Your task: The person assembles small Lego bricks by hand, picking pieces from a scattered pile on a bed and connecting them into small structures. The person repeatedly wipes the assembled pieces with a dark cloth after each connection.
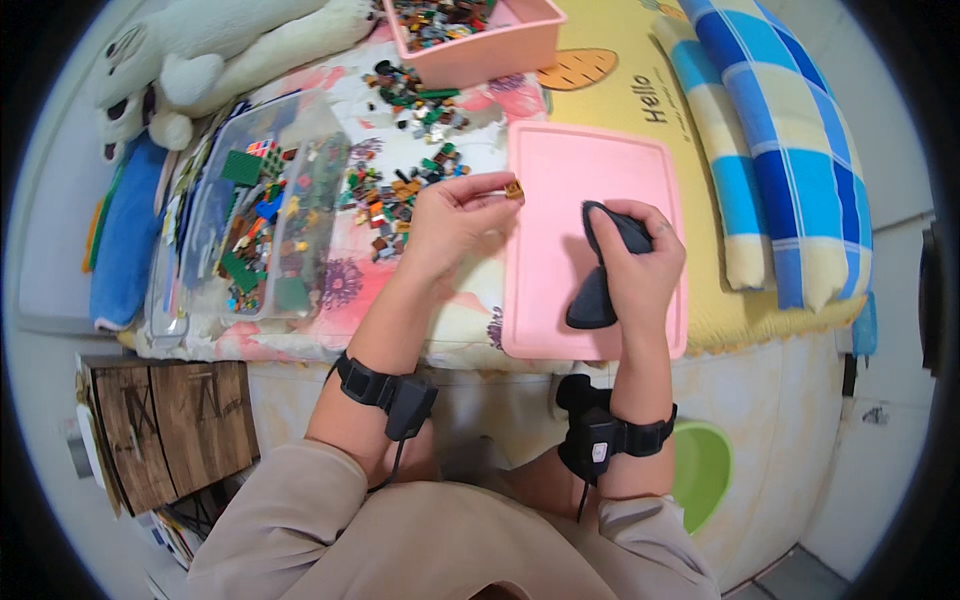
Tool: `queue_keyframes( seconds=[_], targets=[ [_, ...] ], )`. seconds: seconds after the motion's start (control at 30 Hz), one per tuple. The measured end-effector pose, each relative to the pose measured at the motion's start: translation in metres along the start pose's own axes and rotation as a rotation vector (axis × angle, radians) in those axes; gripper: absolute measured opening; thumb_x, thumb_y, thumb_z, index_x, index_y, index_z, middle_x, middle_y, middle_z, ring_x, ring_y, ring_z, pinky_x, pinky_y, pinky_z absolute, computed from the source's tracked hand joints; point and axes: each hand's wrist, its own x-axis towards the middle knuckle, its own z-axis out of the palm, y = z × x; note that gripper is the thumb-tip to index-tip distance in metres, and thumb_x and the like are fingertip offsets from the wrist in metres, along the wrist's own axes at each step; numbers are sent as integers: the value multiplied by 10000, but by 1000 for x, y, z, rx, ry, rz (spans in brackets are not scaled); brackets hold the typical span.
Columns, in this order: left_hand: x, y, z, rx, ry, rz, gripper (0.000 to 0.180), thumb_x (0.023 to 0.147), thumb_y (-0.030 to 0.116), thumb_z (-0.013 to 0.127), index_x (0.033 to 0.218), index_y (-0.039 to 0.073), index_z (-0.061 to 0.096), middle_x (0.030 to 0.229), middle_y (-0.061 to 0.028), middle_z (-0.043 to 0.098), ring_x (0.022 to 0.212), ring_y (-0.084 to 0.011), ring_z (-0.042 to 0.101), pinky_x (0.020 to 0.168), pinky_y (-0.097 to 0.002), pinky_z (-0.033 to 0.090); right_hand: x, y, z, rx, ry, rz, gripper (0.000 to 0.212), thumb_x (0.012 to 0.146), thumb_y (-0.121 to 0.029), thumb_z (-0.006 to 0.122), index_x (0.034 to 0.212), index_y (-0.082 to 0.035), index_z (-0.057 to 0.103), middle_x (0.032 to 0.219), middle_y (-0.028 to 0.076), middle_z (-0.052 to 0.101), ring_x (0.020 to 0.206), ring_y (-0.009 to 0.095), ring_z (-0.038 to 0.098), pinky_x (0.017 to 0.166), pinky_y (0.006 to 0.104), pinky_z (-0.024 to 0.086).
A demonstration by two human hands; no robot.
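Note:
My left hand (447, 222) pinches a small golden-brown toy brick (514, 190) between thumb and fingertips, over the left edge of a pink plastic lid (600, 160). My right hand (642, 262) grips a dark grey cloth (592, 302) above the lid's right half. The cloth is bunched, with one end sticking up by the thumb and another hanging below the hand. Beside my left hand lies a loose pile of mixed toy bricks (378, 205) on a flowered sheet.
A clear plastic box (170, 322) with sorted bricks stands at left. At the back is a pink bin (490, 58) of bricks. White plush toys (200, 60) lie far left, checked pillows (790, 140) at right. A green basin (705, 470) stands below the bed edge.

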Motion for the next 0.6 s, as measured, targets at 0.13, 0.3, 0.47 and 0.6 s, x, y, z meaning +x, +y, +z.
queue_keyframes(
  seconds=[0.13, 0.3, 0.47, 0.6],
  targets=[
    [1, -18, 19, 86, -78, 53, 261, 811, -52, 739, 1070, -27, 711, 961, -58, 720, 836, -95, 675, 736, -220, 558, -2, 1, 2, 82, -35, 23, 165, 799, -83, 791, 910, 13, 715, 842, 49, 705, 771, 99, 638, 691, 253, 527],
    [-3, -32, 33, 306, -45, 309, 242, 778, -86, 709, 1013, -31, 703, 960, -76, 706, 862, -120, 693, 754, -243, 581, -6, 4, 10, 32, -177, -12, 165, 785, -62, 797, 911, 8, 716, 859, 49, 710, 782, 103, 652, 719, 250, 531],
    [-9, -30, 35, 592, 20, 551, 241, 778, -79, 715, 1012, -26, 688, 977, -92, 706, 835, -128, 703, 774, -239, 591, -7, 11, 15, -38, -183, -70, 166, 779, -59, 805, 888, 18, 706, 846, 55, 717, 789, 107, 669, 737, 261, 543],
    [-9, -30, 37, 373, -26, 415, 249, 798, -45, 751, 1035, -35, 673, 973, -91, 710, 866, -136, 706, 795, -250, 597, 2, 15, 13, -337, 14, -221, 160, 789, -97, 802, 883, 2, 718, 844, 59, 720, 781, 117, 664, 728, 265, 535]
  ],
)
